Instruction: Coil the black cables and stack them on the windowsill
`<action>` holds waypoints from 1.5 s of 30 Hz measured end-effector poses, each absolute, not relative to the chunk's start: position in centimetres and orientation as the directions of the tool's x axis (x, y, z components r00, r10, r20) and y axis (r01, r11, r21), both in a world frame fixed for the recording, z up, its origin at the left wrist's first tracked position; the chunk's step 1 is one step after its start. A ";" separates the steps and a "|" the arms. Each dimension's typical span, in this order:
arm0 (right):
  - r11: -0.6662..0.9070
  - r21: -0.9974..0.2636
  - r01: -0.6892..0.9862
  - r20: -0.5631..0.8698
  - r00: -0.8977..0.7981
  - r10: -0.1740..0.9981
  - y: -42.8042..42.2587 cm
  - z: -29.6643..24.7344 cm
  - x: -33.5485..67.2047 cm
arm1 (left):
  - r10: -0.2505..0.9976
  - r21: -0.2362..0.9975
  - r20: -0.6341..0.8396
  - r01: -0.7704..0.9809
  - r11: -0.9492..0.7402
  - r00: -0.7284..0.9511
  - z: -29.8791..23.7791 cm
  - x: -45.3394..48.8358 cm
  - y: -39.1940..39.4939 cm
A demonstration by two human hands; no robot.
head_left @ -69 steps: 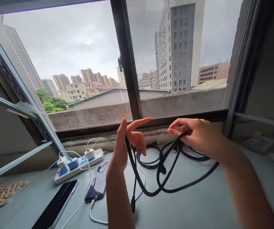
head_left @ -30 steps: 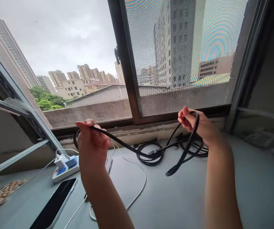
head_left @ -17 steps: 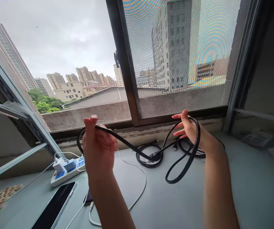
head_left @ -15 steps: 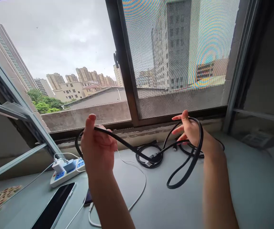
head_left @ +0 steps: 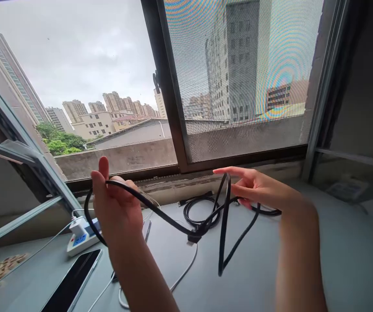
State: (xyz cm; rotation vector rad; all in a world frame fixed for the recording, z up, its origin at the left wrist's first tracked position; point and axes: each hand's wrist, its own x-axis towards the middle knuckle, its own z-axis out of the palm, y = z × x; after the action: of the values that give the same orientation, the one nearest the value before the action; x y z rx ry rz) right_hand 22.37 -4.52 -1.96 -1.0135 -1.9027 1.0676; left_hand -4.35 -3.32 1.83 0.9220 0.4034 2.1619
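Observation:
A thick black cable (head_left: 163, 217) runs through the air between my two hands. My left hand (head_left: 119, 208) is closed around one stretch of it, thumb up, and a bend hangs below the wrist on the left. At the right, my right hand (head_left: 254, 186) pinches the cable near a narrow, hanging loop (head_left: 224, 225), forefinger stretched to the left. A dark connector (head_left: 194, 235) with a pale tag dangles near the middle of the cable. Behind it, a coiled black cable (head_left: 188, 214) lies on the grey table (head_left: 251, 290).
A white power strip (head_left: 76, 248) with plugged-in chargers stands at the left. In front of it lies a phone (head_left: 72, 281), with thin white cables (head_left: 186, 271) nearby. A patterned item (head_left: 1, 273) sits at the far left. The window (head_left: 176, 147) and metal frame (head_left: 27, 134) border the table.
My left hand has moved left. The right hand has turned, its fingers now pointing left, and the loop hanging from it has narrowed and shifted left. The connector has swung left and down.

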 end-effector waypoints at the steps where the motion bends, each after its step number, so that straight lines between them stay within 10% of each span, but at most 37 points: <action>1: 0.367 -0.895 0.255 0.233 -0.434 0.870 -4.4 -2.1 22.6 | 0.739 0.520 0.474 -0.525 -0.674 -0.479 1.8 -4.7 -3.3; 11: 0.556 -0.797 0.233 0.602 0.250 0.758 -1.7 -3.3 23.0 | 0.691 0.515 0.436 -0.470 -0.717 -0.576 2.1 -4.9 -4.2; 18: 0.628 -0.769 0.115 0.535 0.654 0.535 -0.7 -3.5 24.4 | 0.649 0.541 0.430 -0.397 -0.742 -0.628 2.0 -5.2 -3.8; 26: 0.663 -0.749 0.011 0.538 0.594 0.598 -0.6 -4.1 25.7 | 0.682 0.553 0.339 -0.449 -0.702 -0.648 2.6 -5.2 -4.2; 37: 0.604 -0.744 0.285 0.667 0.278 0.691 -1.4 -4.0 24.5 | 0.776 0.517 0.425 -0.579 -0.630 -0.466 2.9 -4.7 -5.4; 45: 0.037 -0.914 0.404 0.063 0.050 0.997 -2.5 -4.8 23.2 | 0.759 0.520 0.526 -0.562 -0.644 -0.384 2.0 -4.6 -5.5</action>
State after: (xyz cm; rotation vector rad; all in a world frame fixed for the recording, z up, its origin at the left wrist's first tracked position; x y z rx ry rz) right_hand 23.16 -2.54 -4.76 -1.4943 -1.4807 0.8989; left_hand -4.57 -5.53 1.99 0.9679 0.3259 2.0774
